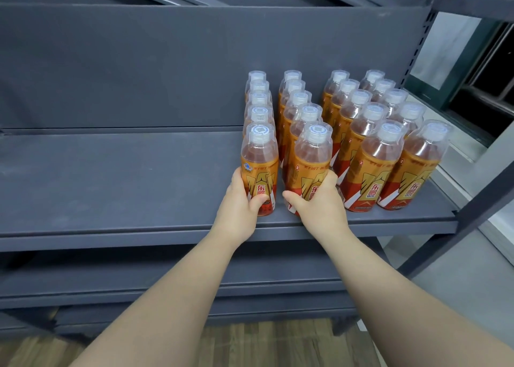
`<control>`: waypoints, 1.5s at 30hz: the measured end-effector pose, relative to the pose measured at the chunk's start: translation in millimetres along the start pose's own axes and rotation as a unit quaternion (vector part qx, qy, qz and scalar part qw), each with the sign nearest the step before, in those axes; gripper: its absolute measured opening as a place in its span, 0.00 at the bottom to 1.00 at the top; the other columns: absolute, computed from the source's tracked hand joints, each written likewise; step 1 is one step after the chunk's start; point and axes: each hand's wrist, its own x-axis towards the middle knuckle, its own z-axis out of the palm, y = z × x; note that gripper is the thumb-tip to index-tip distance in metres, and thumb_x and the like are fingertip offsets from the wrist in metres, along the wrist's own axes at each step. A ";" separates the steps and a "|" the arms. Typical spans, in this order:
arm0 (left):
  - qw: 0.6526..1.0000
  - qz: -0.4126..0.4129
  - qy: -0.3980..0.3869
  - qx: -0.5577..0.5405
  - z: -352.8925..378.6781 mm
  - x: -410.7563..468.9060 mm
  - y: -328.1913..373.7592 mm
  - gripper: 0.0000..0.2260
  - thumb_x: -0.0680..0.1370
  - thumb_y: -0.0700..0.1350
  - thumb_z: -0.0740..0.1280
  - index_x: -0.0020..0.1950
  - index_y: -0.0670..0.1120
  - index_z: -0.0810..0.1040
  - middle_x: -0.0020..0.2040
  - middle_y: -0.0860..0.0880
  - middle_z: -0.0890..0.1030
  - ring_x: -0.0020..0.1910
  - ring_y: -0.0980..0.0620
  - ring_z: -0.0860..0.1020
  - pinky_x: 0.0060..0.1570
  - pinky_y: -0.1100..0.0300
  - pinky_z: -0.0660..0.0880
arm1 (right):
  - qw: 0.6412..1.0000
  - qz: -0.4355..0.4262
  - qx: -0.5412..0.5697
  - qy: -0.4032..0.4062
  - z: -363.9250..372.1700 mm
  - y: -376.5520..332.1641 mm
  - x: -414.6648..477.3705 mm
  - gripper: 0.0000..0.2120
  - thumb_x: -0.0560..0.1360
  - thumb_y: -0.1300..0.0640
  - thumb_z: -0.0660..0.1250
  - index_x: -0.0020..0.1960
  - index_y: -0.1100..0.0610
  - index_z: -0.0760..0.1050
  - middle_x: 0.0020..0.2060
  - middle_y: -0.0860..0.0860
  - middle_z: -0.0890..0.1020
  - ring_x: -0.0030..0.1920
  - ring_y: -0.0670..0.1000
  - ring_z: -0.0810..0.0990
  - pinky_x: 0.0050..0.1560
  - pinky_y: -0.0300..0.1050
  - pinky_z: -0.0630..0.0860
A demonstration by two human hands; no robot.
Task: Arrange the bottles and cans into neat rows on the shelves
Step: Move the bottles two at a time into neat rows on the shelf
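Several orange-labelled drink bottles with clear caps stand in rows running front to back on the right half of a dark grey shelf [116, 188]. My left hand [239, 210] grips the front bottle of the leftmost row [260, 169] low on its label. My right hand [319, 208] grips the front bottle of the second row [311, 163] near its base. Both bottles stand upright on the shelf close to its front edge. Two more rows [395, 155] stand further right, untouched.
The left half of the shelf holds nothing. A grey back panel [167, 68] rises behind the bottles. Lower shelves [139, 283] jut out beneath, above a wooden floor [250, 344]. A metal upright [472, 208] and a window lie to the right.
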 end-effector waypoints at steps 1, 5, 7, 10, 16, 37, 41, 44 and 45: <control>1.000 -0.001 -0.001 0.004 -1.0 0.2 -0.1 0.31 0.81 0.48 0.67 0.80 0.52 0.54 0.73 0.52 0.69 0.70 0.51 0.71 0.67 0.54 0.69 | 1.000 0.002 0.007 -0.004 -1.3 0.3 -0.2 0.43 0.71 0.43 0.76 0.76 0.54 0.55 0.67 0.52 0.73 0.66 0.55 0.74 0.60 0.49 0.76; 1.000 -0.019 0.013 0.010 -4.3 -5.4 0.8 0.38 0.80 0.54 0.68 0.82 0.52 0.47 0.78 0.50 0.64 0.75 0.48 0.67 0.71 0.48 0.69 | 0.999 0.014 0.031 -0.019 -8.1 2.7 -7.7 0.49 0.71 0.42 0.76 0.80 0.54 0.51 0.75 0.52 0.67 0.73 0.56 0.69 0.68 0.55 0.72; 0.999 -0.023 0.016 0.020 -4.7 -10.8 -0.4 0.39 0.79 0.55 0.67 0.82 0.51 0.47 0.79 0.49 0.62 0.76 0.48 0.65 0.71 0.48 0.68 | 0.999 0.021 0.040 -0.017 -12.6 4.3 -16.3 0.47 0.72 0.44 0.75 0.80 0.54 0.52 0.75 0.52 0.65 0.73 0.55 0.68 0.68 0.54 0.72; 0.998 -0.022 0.021 0.052 -5.8 -22.0 -0.6 0.37 0.80 0.57 0.66 0.82 0.49 0.48 0.80 0.49 0.61 0.77 0.48 0.63 0.71 0.48 0.67 | 0.999 0.021 0.025 0.013 -17.7 8.3 -31.9 0.35 0.75 0.44 0.72 0.73 0.55 0.61 0.69 0.52 0.70 0.66 0.52 0.73 0.58 0.47 0.75; 0.989 0.000 0.039 0.143 -15.6 -45.8 -0.3 0.32 0.82 0.58 0.61 0.81 0.48 0.54 0.80 0.49 0.61 0.78 0.49 0.61 0.73 0.51 0.64 | 0.991 -0.097 -0.082 -0.052 -11.5 3.0 -55.3 0.10 0.81 0.45 0.62 0.56 0.50 0.71 0.50 0.47 0.78 0.48 0.46 0.78 0.42 0.37 0.74; 0.934 -0.092 0.190 0.289 -237.7 -144.6 -117.9 0.30 0.83 0.59 0.58 0.81 0.45 0.57 0.81 0.43 0.55 0.80 0.44 0.52 0.78 0.47 0.51 | 0.856 -0.353 -0.174 -0.336 170.5 -168.5 -138.4 0.31 0.84 0.41 0.51 0.82 0.51 0.47 0.81 0.51 0.49 0.81 0.51 0.44 0.80 0.52 0.46; 0.926 -0.117 0.213 0.290 -295.2 -165.6 -156.3 0.30 0.83 0.59 0.57 0.80 0.45 0.58 0.81 0.44 0.56 0.80 0.44 0.53 0.78 0.46 0.53 | 0.835 -0.376 -0.187 -0.354 219.6 -211.7 -171.8 0.31 0.84 0.41 0.51 0.82 0.51 0.47 0.81 0.52 0.49 0.81 0.52 0.44 0.80 0.52 0.46; 0.921 -0.140 0.234 0.279 -338.4 -182.2 -186.1 0.30 0.83 0.59 0.57 0.81 0.46 0.57 0.81 0.44 0.56 0.80 0.44 0.52 0.78 0.46 0.52 | 0.818 -0.400 -0.194 -0.366 259.4 -246.6 -199.8 0.31 0.84 0.41 0.51 0.82 0.52 0.47 0.81 0.53 0.49 0.81 0.53 0.45 0.79 0.52 0.46; 0.918 -0.147 0.240 0.280 -352.3 -188.5 -196.1 0.30 0.83 0.59 0.57 0.81 0.46 0.57 0.81 0.45 0.56 0.80 0.44 0.53 0.78 0.46 0.51 | 0.811 -0.408 -0.195 -0.371 272.8 -257.9 -210.2 0.31 0.84 0.41 0.51 0.82 0.52 0.47 0.81 0.53 0.50 0.81 0.53 0.46 0.79 0.51 0.47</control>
